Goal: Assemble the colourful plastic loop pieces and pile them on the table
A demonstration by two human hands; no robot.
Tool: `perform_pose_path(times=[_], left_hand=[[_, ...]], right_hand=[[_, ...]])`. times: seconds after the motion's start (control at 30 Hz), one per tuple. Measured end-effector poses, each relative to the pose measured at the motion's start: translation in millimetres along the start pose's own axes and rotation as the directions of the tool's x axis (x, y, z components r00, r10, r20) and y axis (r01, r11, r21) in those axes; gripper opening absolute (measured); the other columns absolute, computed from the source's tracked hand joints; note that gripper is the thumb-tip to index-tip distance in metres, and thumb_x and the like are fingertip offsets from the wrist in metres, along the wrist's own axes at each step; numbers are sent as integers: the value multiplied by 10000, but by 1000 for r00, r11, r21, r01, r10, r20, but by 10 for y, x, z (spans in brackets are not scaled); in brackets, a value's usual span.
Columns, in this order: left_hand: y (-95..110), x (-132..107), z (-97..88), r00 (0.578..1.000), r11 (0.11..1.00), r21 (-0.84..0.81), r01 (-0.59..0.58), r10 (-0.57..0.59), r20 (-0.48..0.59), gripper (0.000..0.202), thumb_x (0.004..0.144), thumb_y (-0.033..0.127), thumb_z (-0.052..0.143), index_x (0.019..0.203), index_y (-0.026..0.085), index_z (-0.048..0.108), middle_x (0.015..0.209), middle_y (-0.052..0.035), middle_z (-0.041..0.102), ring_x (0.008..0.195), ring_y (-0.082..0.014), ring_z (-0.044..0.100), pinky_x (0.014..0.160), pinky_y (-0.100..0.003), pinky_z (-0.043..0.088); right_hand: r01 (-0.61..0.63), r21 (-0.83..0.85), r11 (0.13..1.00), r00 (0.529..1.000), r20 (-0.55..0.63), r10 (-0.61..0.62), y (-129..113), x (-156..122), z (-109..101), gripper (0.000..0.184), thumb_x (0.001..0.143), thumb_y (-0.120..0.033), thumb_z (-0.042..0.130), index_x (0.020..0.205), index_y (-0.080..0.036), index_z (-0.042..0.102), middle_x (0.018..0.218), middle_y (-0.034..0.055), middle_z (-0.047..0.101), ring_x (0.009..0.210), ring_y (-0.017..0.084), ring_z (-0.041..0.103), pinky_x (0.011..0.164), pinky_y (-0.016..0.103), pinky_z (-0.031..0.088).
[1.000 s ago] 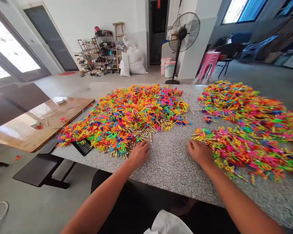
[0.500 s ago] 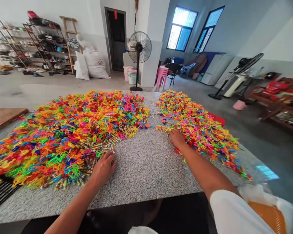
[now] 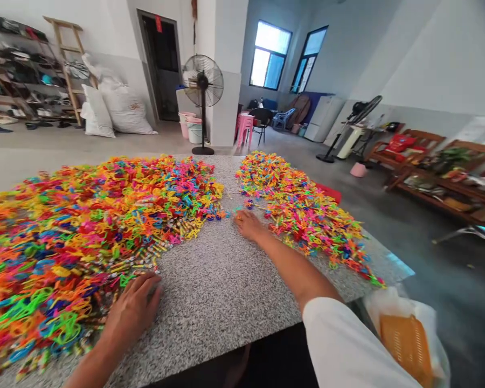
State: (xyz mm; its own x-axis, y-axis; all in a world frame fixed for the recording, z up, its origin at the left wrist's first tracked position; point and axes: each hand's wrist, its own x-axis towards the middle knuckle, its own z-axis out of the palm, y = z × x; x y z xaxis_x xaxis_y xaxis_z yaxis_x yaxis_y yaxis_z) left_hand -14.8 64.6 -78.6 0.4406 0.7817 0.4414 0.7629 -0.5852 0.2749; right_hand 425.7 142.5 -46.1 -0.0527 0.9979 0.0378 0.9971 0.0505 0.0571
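A speckled grey stone table (image 3: 226, 291) carries two heaps of small bright plastic loops. The big heap (image 3: 84, 221) covers the left half, with short striped sticks along its near edge. A smaller heap (image 3: 303, 213) runs along the right side. My left hand (image 3: 133, 310) lies flat, palm down, fingers stretched out, touching the near edge of the big heap. My right hand (image 3: 248, 223) is stretched forward, flat on the table in the gap between the heaps, fingertips beside a few loose pieces at the smaller heap's edge. Neither hand holds anything I can see.
A bag with an orange basket (image 3: 406, 339) sits low at the right, by the table's corner. Beyond the table stand a pedestal fan (image 3: 203, 83), white sacks (image 3: 117, 110), shelving (image 3: 20, 70), a pink stool (image 3: 244, 126) and a second fan (image 3: 358, 116). Wooden benches (image 3: 440, 178) line the right wall.
The view has swung right. My right hand has slid off the smaller heap's near edge into the gap between the heaps. My left hand stays at the big heap's near edge.
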Motion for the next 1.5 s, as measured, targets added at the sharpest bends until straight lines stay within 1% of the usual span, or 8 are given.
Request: perform_pose_path(times=[0.3,0.57,0.8,0.97,1.1,1.2,1.33,1.5], left_hand=[[-116,-62,-48,1000,999,-33,13,-13,-1,314,966,457,513,1098,234,690,1203,-85,711,1106,-275,678,1003,-436,545],[231,394,-51,961,971,84,223,-233,151,292,949,272,519,1193,199,661,1168,-126,681,1143,-276,639,1037,-422,506],[354,630,76,935,978,80,190,-205,290,467,914,283,590,1372,195,568,1438,-156,548,1315,-320,536,1119,-460,446],[251,591,151,952,983,57,174,-183,245,557,905,276,606,1449,210,505,1501,-164,493,1372,-330,494,1169,-497,399],[215,576,184,967,989,10,145,-144,209,495,908,199,563,1403,192,550,1435,-160,549,1352,-302,512,1171,-487,404],[203,538,172,973,990,-47,130,-118,199,391,908,154,534,1281,202,641,1350,-141,604,1277,-275,560,1137,-466,443],[196,435,110,974,980,-130,149,-122,191,287,880,164,592,1146,189,698,1303,-144,623,1253,-282,567,1115,-463,459],[238,259,-30,977,949,-244,202,-178,115,257,888,167,580,1107,206,707,1250,-116,669,1223,-272,585,1103,-455,445]], right_hand=[[-505,-56,861,863,-16,505,540,-80,-293,474,965,-170,421,1319,57,639,1332,392,575,1306,459,502,1054,662,325],[-133,114,984,991,9,133,-270,8,113,429,981,-202,446,1363,-138,631,1388,189,602,1289,298,538,1067,382,407],[-102,228,968,995,5,103,-920,649,130,533,987,-245,448,1516,-211,496,1444,177,551,1294,323,535,1060,455,424],[152,291,945,988,-17,-154,-1471,237,188,420,963,-266,538,1372,-247,635,1353,129,620,1301,283,523,1113,420,390],[457,509,729,885,-175,-432,-1640,-267,184,412,925,-263,613,1332,-217,658,1350,118,631,1283,252,556,1129,401,401],[417,660,625,901,-214,-377,-1533,-419,125,302,933,-261,602,1210,-215,715,1271,99,685,1181,222,629,1071,365,455],[173,651,739,985,-124,-121,-1422,-493,73,250,939,-202,543,1092,-197,741,1111,96,733,1006,207,675,968,331,494],[216,601,769,970,-39,-242,-1578,-605,64,211,950,-258,569,1040,-220,756,1050,72,745,1005,214,673,941,313,484]])
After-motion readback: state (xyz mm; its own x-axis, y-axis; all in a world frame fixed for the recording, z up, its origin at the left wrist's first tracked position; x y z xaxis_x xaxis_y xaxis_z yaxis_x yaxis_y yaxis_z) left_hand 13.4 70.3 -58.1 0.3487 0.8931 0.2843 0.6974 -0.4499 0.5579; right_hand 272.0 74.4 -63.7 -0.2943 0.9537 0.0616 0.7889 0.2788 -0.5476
